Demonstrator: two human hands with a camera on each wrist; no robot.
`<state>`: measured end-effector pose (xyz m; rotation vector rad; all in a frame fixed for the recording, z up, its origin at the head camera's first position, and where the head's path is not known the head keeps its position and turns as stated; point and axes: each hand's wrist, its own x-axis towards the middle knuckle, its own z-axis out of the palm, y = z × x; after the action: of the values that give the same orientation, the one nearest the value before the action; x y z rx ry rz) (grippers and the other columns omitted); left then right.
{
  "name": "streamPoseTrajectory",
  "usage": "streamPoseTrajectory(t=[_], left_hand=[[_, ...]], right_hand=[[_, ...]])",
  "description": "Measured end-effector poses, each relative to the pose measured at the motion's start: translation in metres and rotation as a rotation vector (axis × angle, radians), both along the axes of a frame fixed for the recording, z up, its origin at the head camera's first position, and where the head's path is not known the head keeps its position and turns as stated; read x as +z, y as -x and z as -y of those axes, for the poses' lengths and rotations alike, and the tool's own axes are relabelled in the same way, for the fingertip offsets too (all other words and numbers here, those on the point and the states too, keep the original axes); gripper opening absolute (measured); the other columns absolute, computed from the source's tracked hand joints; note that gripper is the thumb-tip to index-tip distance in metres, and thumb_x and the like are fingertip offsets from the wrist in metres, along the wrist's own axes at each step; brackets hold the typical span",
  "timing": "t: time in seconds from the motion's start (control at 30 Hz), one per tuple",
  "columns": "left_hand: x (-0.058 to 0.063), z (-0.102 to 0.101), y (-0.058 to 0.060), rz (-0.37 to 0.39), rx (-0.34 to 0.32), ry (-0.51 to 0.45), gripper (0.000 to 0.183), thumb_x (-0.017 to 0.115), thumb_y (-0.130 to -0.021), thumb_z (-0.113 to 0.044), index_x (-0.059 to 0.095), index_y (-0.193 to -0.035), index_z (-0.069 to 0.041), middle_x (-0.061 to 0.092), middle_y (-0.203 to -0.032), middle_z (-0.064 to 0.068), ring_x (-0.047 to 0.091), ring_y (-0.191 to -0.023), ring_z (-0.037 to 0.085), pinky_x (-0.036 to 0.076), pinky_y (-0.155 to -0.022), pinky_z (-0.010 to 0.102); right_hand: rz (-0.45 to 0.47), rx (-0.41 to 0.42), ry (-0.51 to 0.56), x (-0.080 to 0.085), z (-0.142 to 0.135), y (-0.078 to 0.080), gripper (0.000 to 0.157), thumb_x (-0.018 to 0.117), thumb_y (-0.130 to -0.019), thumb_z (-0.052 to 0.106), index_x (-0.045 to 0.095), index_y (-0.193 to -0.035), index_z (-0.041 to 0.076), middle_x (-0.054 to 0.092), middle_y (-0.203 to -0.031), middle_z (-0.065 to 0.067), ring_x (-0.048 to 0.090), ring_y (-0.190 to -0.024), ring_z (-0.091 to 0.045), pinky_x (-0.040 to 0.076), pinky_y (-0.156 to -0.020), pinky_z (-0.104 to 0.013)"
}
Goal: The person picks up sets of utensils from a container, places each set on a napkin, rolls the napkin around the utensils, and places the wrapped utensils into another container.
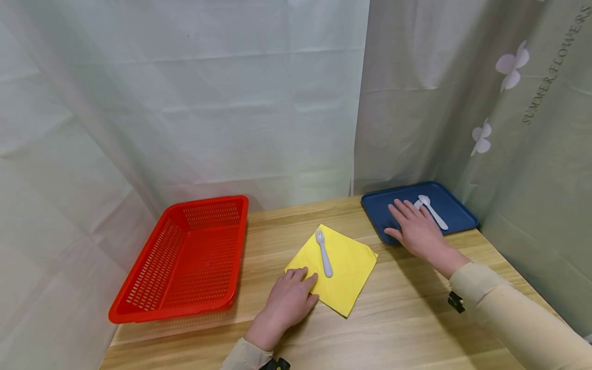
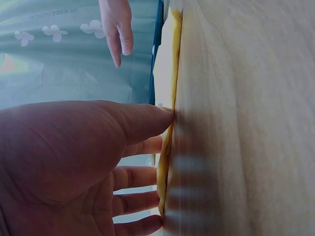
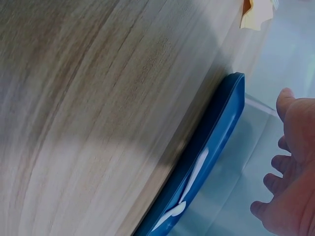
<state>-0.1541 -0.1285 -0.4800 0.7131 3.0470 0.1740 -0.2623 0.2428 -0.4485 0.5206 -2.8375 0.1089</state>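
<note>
A yellow napkin (image 1: pixel 349 270), folded into a square, lies on the wooden table with a pale plastic fork (image 1: pixel 326 258) on top. At its near left edge, my left hand (image 1: pixel 288 299) touches it with thumb and fingertips; in the left wrist view the fingers (image 2: pixel 135 178) are spread and fairly straight. My right hand (image 1: pixel 418 231) hovers over the near part of a blue tray (image 1: pixel 455 205), fingers extended, holding nothing. On that tray lie a white spoon (image 1: pixel 433 213) and a second white utensil, mostly hidden by the hand in the head view; both show in the right wrist view.
A red perforated plastic basket (image 1: pixel 203 267) stands at the left of the wooden table (image 1: pixel 379 313), with nothing visible inside. Pale curtains (image 1: pixel 222 113) hang behind and on both sides; the right one bears flowers and lettering.
</note>
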Motion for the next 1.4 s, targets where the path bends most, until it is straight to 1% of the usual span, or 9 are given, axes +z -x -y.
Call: streamPoseTrajectory(t=[0.27,0.47,0.77,1.07,1.4], left_hand=[[0.001,0.000,-0.001,0.000,-0.003,0.012,0.048,0.074,-0.107,-0.037,0.071,-0.149,-0.015,0.062,-0.153,0.014,0.057,-0.138,0.036,0.052,-0.110,0.055],[0.001,0.000,-0.001,0.004,0.003,0.015,0.048,0.074,-0.107,-0.037,0.071,-0.150,-0.016,0.062,-0.153,0.014,0.056,-0.138,0.036,0.051,-0.111,0.055],[0.001,0.000,-0.002,-0.001,0.003,0.013,0.048,0.074,-0.106,-0.037,0.071,-0.149,-0.015,0.063,-0.152,0.014,0.057,-0.138,0.036,0.052,-0.110,0.055],[0.002,0.000,-0.002,0.006,0.005,0.003,0.048,0.074,-0.107,-0.036,0.071,-0.149,-0.015,0.062,-0.153,0.014,0.057,-0.138,0.036,0.051,-0.111,0.055],[0.004,-0.001,-0.002,0.012,0.006,0.011,0.048,0.074,-0.107,-0.037,0.071,-0.150,-0.015,0.062,-0.154,0.014,0.057,-0.139,0.036,0.051,-0.112,0.055]], right_hand=[[0.015,-0.006,-0.008,-0.004,-0.007,0.005,0.075,0.065,-0.111,0.044,0.043,-0.167,0.000,0.036,-0.173,-0.027,0.030,-0.160,-0.049,0.021,-0.128,-0.071],[0.008,-0.012,-0.009,-0.002,-0.009,0.004,0.074,0.066,-0.111,0.042,0.045,-0.166,-0.001,0.037,-0.172,-0.028,0.033,-0.159,-0.050,0.021,-0.127,-0.072],[0.030,-0.029,-0.001,0.000,-0.014,0.006,0.073,0.065,-0.111,0.042,0.044,-0.166,-0.001,0.037,-0.172,-0.028,0.032,-0.159,-0.050,0.022,-0.128,-0.071],[0.061,-0.062,0.011,-0.002,-0.022,0.010,0.075,0.066,-0.111,0.043,0.044,-0.167,-0.001,0.035,-0.173,-0.028,0.030,-0.160,-0.050,0.020,-0.127,-0.072],[0.104,-0.099,-0.003,-0.007,-0.035,0.016,0.075,0.061,-0.113,0.045,0.042,-0.167,-0.003,0.033,-0.173,-0.031,0.030,-0.159,-0.052,0.022,-0.126,-0.072]])
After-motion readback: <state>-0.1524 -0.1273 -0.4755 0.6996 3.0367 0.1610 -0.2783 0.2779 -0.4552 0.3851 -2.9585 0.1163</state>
